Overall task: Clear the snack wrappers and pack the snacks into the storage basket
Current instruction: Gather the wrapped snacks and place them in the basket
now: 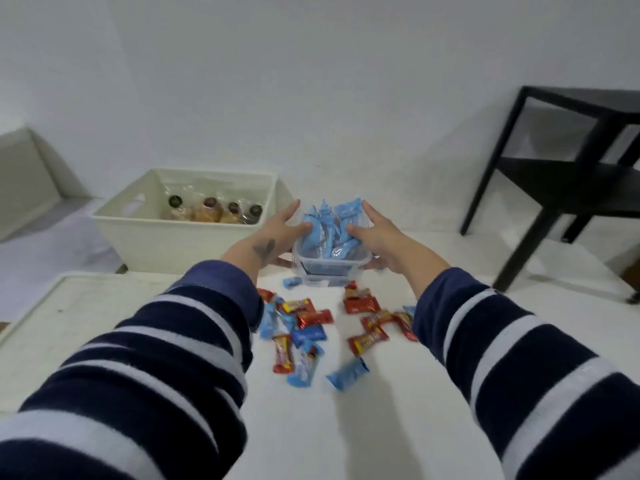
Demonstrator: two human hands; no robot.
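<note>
A small clear plastic container [329,273] stands at the far side of the white table, heaped with blue snack packets [327,225]. My left hand [273,233] grips its left side and my right hand [384,237] its right side. Both thumbs lie on the packets, and the fingers reach along the outer walls. Left of it stands the cream storage basket [166,237], with several clear-wrapped pastries [207,211] inside. Loose red snack bars [360,304] and blue packets [348,374] lie scattered on the table between my arms.
The white table [346,438] stretches toward me, with a raised edge at its left. A black side table [571,181] stands on the floor at the right. White wall lies behind.
</note>
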